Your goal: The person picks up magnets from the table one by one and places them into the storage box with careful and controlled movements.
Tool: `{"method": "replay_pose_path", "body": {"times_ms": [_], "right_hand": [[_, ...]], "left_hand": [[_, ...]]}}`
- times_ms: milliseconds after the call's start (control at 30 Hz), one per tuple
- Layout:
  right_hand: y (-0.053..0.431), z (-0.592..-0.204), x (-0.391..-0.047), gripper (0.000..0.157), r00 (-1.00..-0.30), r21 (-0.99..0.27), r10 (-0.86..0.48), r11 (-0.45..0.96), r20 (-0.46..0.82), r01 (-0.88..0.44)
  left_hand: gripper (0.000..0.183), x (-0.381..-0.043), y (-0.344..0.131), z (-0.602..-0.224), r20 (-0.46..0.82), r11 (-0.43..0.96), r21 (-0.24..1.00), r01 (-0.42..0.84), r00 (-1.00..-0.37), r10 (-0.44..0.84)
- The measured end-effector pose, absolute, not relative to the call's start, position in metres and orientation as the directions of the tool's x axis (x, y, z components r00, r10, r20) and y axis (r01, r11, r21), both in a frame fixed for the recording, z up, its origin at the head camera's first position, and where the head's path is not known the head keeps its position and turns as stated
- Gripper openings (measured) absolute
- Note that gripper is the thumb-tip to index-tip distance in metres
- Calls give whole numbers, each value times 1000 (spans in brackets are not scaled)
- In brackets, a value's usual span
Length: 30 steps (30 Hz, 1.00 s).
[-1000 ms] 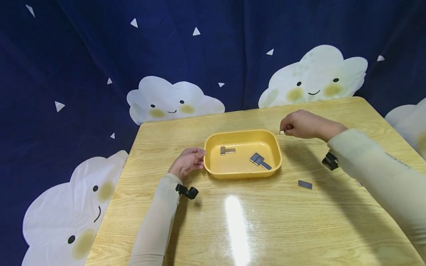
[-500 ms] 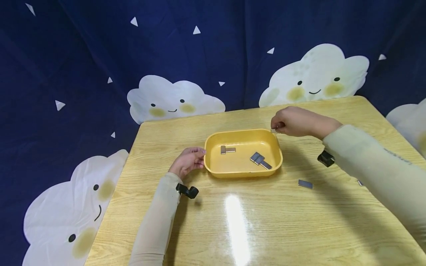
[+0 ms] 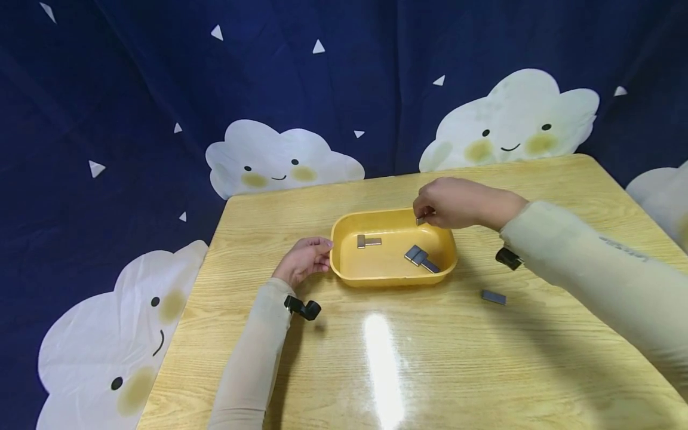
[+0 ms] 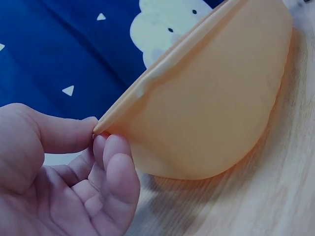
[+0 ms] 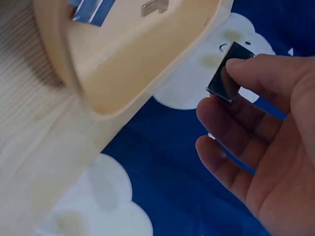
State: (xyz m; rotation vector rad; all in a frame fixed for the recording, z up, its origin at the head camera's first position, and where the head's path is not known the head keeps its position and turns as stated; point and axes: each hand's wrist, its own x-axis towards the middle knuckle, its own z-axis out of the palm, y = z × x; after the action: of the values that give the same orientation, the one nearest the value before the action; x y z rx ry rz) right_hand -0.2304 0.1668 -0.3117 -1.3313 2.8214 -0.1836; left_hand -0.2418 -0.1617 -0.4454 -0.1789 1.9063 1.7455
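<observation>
A shallow yellow plastic tub (image 3: pixel 371 280) rests on the table. My left hand (image 3: pixel 303 263) pinches its left rim between thumb and fingers, as the left wrist view shows up close. My right hand (image 3: pixel 457 203) is over the tub's back right corner. In the right wrist view, its thumb and fingers pinch a small flat dark metal block (image 5: pixel 229 73) with a shiny face. Inside the tub, similar blocks lie in two clusters: a T-shaped pair (image 3: pixel 361 241) to the left and an overlapping group (image 3: pixel 415 255) to the right.
One more dark metal block (image 3: pixel 493 297) lies on the wooden table (image 3: pixel 441 358), front right of the tub. A dark blue curtain (image 3: pixel 376 71) with white clouds hangs behind the table. The right sleeve (image 3: pixel 586 257) crosses the table's right side.
My right hand has moved left with the metal block, from beside the tub to over its back right part. The left hand and tub have stayed put.
</observation>
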Motion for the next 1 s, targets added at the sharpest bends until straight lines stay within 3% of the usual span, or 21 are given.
{"method": "replay_pose_path", "body": {"times_ms": [233, 667, 1000], "right_hand": [[146, -310, -233, 20, -613, -123, -790, 610, -18, -783], [100, -315, -239, 35, -551, -126, -831, 556, -73, -822], [86, -330, -243, 28, -563, -151, -821, 571, -95, -807]], "left_hand": [[25, -241, -167, -444, -462, 153, 886, -437, -848, 259], [28, -244, -168, -448, -464, 157, 885, -438, -847, 259], [25, -244, -168, -451, -464, 141, 886, -442, -843, 271]]}}
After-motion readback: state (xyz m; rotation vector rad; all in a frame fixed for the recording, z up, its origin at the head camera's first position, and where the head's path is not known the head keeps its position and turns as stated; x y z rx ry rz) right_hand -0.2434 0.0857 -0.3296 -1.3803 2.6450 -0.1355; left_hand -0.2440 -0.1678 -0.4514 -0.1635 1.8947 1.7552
